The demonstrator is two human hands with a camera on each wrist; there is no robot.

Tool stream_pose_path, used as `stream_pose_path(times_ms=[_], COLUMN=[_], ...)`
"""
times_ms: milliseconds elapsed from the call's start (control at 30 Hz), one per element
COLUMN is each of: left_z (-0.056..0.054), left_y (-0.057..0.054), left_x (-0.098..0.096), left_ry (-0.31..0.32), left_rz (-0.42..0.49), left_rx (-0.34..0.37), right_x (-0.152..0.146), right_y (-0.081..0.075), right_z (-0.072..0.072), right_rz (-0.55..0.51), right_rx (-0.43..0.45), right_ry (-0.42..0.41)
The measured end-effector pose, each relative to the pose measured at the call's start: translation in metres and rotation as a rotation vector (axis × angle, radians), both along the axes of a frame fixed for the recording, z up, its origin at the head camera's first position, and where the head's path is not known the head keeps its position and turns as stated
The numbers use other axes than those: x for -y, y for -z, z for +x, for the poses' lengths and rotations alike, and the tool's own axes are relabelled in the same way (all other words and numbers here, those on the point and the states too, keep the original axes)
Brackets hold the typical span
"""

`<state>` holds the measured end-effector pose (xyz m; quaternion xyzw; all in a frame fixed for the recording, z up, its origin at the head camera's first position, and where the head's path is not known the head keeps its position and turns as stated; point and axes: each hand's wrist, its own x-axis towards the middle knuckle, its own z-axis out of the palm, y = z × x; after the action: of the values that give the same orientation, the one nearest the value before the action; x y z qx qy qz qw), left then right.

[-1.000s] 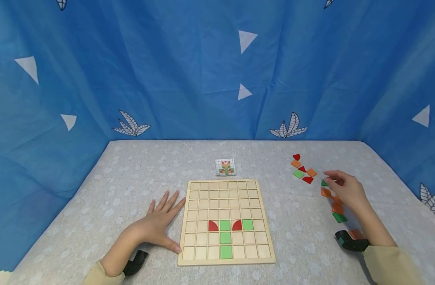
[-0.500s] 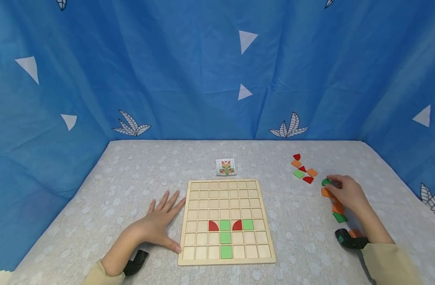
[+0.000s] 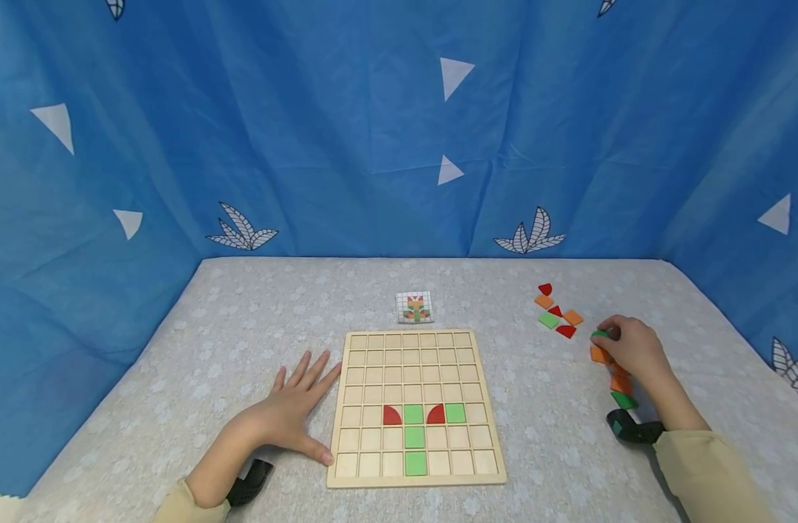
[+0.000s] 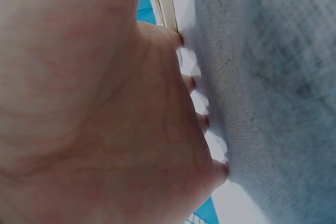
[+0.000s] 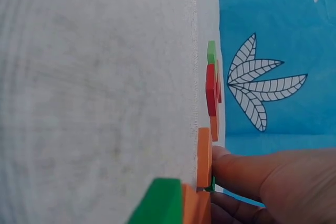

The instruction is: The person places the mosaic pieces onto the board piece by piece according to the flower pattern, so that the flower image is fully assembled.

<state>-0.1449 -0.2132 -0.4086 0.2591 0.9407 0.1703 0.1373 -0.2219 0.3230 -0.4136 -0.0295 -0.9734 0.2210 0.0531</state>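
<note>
My left hand [image 3: 287, 410] lies spread on the cloth, its thumb and forefinger touching the left edge of a wooden grid board [image 3: 392, 375]. Set in the board's cells are several light green squares [image 3: 414, 437] and two red quarter-round tiles [image 3: 436, 413]. Over at the right, my right hand [image 3: 639, 349] pinches a dark green tile [image 3: 599, 333] between thumb and fingers; its full shape is covered. Orange tiles [image 3: 621, 383] and another dark green tile [image 3: 624, 399] lie under and beside that hand. The right wrist view shows the thumb beside an orange tile [image 5: 204, 157].
Beyond the board lies a small pattern card [image 3: 414, 308] with a coloured figure on a grid. Loose red, orange and light green tiles [image 3: 549, 319] are scattered left of my right hand. A blue curtain [image 3: 346, 145] hangs behind the table.
My right hand's fingers and thumb have come together on the dark green tile, and its wrist has shifted slightly left. My left hand and the tiles on the board stay put.
</note>
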Motion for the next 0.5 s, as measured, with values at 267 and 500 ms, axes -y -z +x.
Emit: stream_pose_path(times_ms=[267, 500], left_z=[0.0008, 0.0001], left_y=[-0.0009, 0.0000], left_x=[0.0002, 0.0000], left_ry=[-0.003, 0.001], left_rz=[0.012, 0.009], left_rx=[0.007, 0.001], right_x=[0.0014, 0.0006], right_y=[-0.0036, -0.0004], right_z=[0.0025, 0.0025], right_rz=[0.002, 0.037], right_rx=[0.049, 0.024], right_ry=[0.009, -0.011])
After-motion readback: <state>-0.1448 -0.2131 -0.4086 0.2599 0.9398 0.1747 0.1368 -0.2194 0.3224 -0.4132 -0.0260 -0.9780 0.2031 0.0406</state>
